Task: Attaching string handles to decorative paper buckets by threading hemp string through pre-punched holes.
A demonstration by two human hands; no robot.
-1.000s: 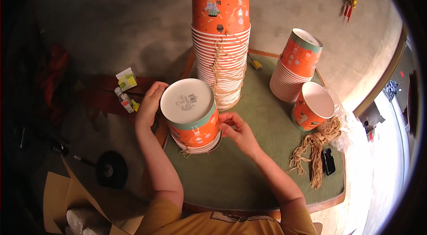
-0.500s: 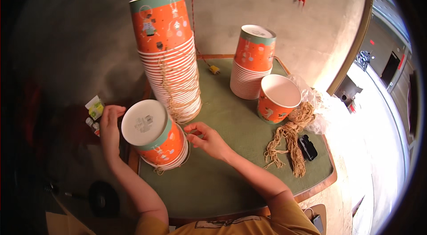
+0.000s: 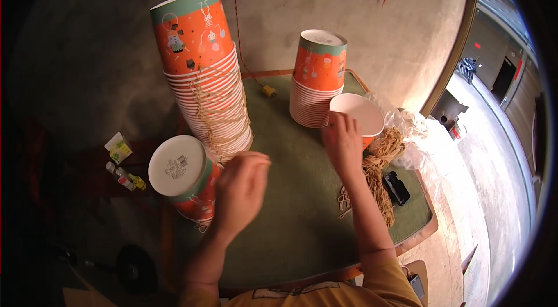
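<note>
An upright orange-and-green paper bucket stands open-topped on the green table. My right hand is at its near left rim, fingers bent over the edge. My left hand is raised over the table, right of a short upside-down bucket stack. Its fingers are bent and blurred, and it hides part of that stack. Behind leans a tall stack of nested buckets, wound with tan twine. A shorter upside-down stack stands left of the single bucket.
A tan twine bundle hangs loosely beside a black case on the right. Clear plastic bags lie at the table's right edge. A yellow plug on a cord sits at the back. Small bottles lie beyond the left edge.
My right hand has moved from the short near stack across to the upright bucket's rim. My left hand has left that stack's far left side and moved right. The view has shifted slightly.
</note>
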